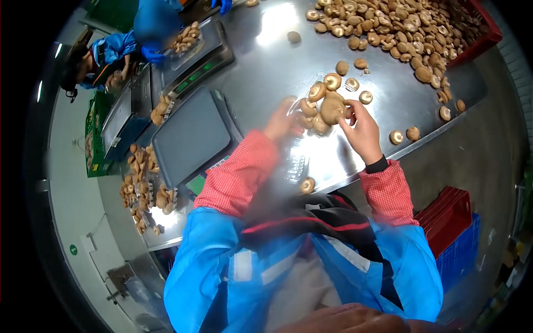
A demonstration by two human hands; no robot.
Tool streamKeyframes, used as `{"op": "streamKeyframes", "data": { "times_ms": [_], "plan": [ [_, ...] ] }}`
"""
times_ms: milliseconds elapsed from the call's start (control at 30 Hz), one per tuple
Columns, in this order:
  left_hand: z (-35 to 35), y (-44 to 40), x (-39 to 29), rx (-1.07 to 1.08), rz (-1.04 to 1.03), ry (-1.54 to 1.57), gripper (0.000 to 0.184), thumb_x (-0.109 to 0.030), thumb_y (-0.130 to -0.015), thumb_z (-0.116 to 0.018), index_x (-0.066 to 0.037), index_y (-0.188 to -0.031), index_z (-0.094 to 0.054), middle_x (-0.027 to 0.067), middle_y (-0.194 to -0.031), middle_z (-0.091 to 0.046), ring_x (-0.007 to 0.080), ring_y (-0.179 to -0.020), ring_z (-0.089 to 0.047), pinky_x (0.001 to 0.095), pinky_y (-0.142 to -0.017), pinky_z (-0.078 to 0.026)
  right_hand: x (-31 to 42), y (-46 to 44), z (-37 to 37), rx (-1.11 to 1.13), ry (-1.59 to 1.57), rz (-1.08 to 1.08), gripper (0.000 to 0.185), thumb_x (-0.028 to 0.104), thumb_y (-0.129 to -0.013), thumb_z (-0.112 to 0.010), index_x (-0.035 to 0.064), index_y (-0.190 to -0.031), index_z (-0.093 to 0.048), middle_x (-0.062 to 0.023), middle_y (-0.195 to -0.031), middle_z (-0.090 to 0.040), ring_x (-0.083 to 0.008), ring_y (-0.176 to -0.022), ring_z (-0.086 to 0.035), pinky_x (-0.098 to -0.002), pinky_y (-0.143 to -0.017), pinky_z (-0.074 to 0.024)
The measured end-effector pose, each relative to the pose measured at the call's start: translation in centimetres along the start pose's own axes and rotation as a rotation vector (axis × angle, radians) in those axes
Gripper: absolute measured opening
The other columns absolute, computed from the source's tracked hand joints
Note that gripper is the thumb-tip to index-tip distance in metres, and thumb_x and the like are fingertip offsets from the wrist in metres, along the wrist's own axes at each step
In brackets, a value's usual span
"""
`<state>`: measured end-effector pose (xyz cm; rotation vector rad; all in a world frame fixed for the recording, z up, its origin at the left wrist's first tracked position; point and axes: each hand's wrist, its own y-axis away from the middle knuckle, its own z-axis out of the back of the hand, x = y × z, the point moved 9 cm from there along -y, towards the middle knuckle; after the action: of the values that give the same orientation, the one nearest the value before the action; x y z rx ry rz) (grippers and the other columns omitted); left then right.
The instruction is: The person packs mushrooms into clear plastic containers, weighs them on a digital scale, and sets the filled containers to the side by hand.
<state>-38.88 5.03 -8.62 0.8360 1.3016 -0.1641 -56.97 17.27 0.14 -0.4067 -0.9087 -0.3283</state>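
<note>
On the steel table, a clear plastic tray point(296, 161) holds several brown mushrooms point(317, 91) at its upper end. My right hand point(362, 132) pinches a large flat mushroom point(332, 108) by its right edge, over the others. My left hand point(282, 121) is at the left side of the tray beside the mushrooms; motion smears its fingers, so its hold cannot be made out. Loose mushrooms point(352, 84) lie close by to the right and above. A single mushroom point(307, 185) rests near the table's front edge, below the tray.
A big mushroom pile point(388, 25) spills from a red crate point(487, 28) at upper right. Left of my hands are a grey scale point(191, 136) and packed mushrooms point(133, 191). Co-workers in blue point(116, 47) stand at upper left. Red and blue crates point(447, 216) sit below the table.
</note>
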Motion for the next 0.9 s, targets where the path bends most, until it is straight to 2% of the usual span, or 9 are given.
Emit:
{"op": "streamKeyframes", "data": {
  "times_ms": [100, 200, 267, 333, 467, 567, 700, 800, 900],
  "plan": [
    [1.9, 1.5, 0.3, 0.016, 0.008, 0.022, 0.035, -0.013, -0.098, -0.052, -0.003, -0.132, -0.047, 0.009, -0.099, -0.065, 0.0126, -0.066, -0.064, 0.024, -0.055, -0.055, -2.4, -1.0, -1.4, 0.061, -0.315, -0.108, 0.016, 0.011, -0.091, -0.06, 0.0017, -0.104, -0.063, -0.0029, -0.082, -0.065, -0.0103, -0.073, -0.058, -0.0264, -0.067, -0.0473],
    [3.2, 2.2, 1.7, 0.034, 0.061, 0.093, 0.037, -0.013, -0.098, -0.053, -0.003, -0.133, -0.046, 0.0091, -0.098, -0.065, 0.0128, -0.066, -0.064, 0.0232, -0.056, -0.056, 0.6, -0.7, -3.0, 0.087, -0.151, -0.028, 0.019, 0.015, -0.091, -0.061, 0.0031, -0.107, -0.063, -0.0035, -0.082, -0.064, -0.0119, -0.072, -0.058, -0.026, -0.067, -0.0471],
    [4.0, 2.2, 2.5, 0.025, 0.046, 0.097, 0.037, -0.013, -0.098, -0.053, -0.003, -0.132, -0.047, 0.0095, -0.098, -0.065, 0.0129, -0.065, -0.064, 0.0229, -0.056, -0.056, 4.8, 0.3, -3.6, 0.058, 0.167, 0.069, 0.04, 0.025, -0.083, -0.068, 0.011, -0.118, -0.056, -0.0085, -0.096, -0.062, -0.0262, -0.083, -0.062, -0.0363, -0.07, -0.0506],
    [4.6, 2.8, 2.6, -0.003, 0.052, 0.113, 0.036, -0.012, -0.098, -0.053, -0.003, -0.132, -0.047, 0.0099, -0.097, -0.065, 0.0131, -0.065, -0.064, 0.0228, -0.056, -0.056, 6.6, 0.8, -4.6, -0.012, 0.284, 0.158, 0.045, 0.023, -0.079, -0.07, 0.0118, -0.12, -0.055, -0.0094, -0.1, -0.061, -0.0288, -0.089, -0.062, -0.0388, -0.07, -0.051],
    [6.1, 3.4, 2.6, -0.026, 0.069, 0.125, 0.035, -0.012, -0.098, -0.053, -0.002, -0.131, -0.047, 0.0104, -0.094, -0.066, 0.0129, -0.064, -0.064, 0.0232, -0.055, -0.056, 1.8, -0.8, -7.3, 0.274, -0.056, -0.125, 0.04, 0.018, -0.079, -0.072, 0.0099, -0.116, -0.061, -0.0074, -0.096, -0.061, -0.0252, -0.087, -0.059, -0.0356, -0.075, -0.0486],
    [6.5, 3.7, 3.2, -0.015, 0.078, 0.156, 0.035, -0.013, -0.098, -0.053, -0.002, -0.131, -0.046, 0.0104, -0.093, -0.066, 0.0123, -0.064, -0.064, 0.0226, -0.055, -0.055, 5.5, -0.6, -6.8, 0.272, 0.034, 0.228, 0.038, 0.013, -0.082, -0.069, 0.0101, -0.119, -0.062, -0.0075, -0.092, -0.059, -0.0236, -0.082, -0.057, -0.0332, -0.078, -0.0455],
    [6.8, 4.1, 2.2, 0.009, 0.118, 0.108, 0.036, -0.014, -0.098, -0.054, -0.001, -0.13, -0.046, 0.0096, -0.09, -0.066, 0.0105, -0.063, -0.063, 0.0206, -0.053, -0.054, 5.5, -0.3, -6.3, 0.122, 0.07, 0.299, 0.029, 0.013, -0.086, -0.067, 0.0066, -0.114, -0.066, -0.0087, -0.089, -0.055, -0.0228, -0.081, -0.057, -0.0338, -0.078, -0.0455],
    [8.8, 4.5, 1.5, -0.002, 0.095, 0.168, 0.034, -0.014, -0.097, -0.055, -0.002, -0.128, -0.047, 0.0084, -0.087, -0.066, 0.0093, -0.06, -0.062, 0.019, -0.052, -0.053, 0.9, -1.8, -3.6, -0.035, -0.114, 0.013, 0.022, 0.015, -0.088, -0.064, 0.0092, -0.109, -0.067, -0.0111, -0.098, -0.057, -0.0261, -0.082, -0.061, -0.0366, -0.071, -0.0504],
    [13.2, 4.6, 0.9, 0.06, 0.037, 0.122, 0.032, -0.014, -0.097, -0.053, -0.003, -0.126, -0.048, 0.0082, -0.089, -0.067, 0.011, -0.062, -0.062, 0.0216, -0.056, -0.054, -3.8, -2.9, -2.3, -0.105, 0.467, 0.0, 0.034, 0.031, -0.089, -0.063, 0.0084, -0.114, -0.063, -0.0163, -0.105, -0.059, -0.0303, -0.089, -0.064, -0.0397, -0.072, -0.0521]
  ]
}}
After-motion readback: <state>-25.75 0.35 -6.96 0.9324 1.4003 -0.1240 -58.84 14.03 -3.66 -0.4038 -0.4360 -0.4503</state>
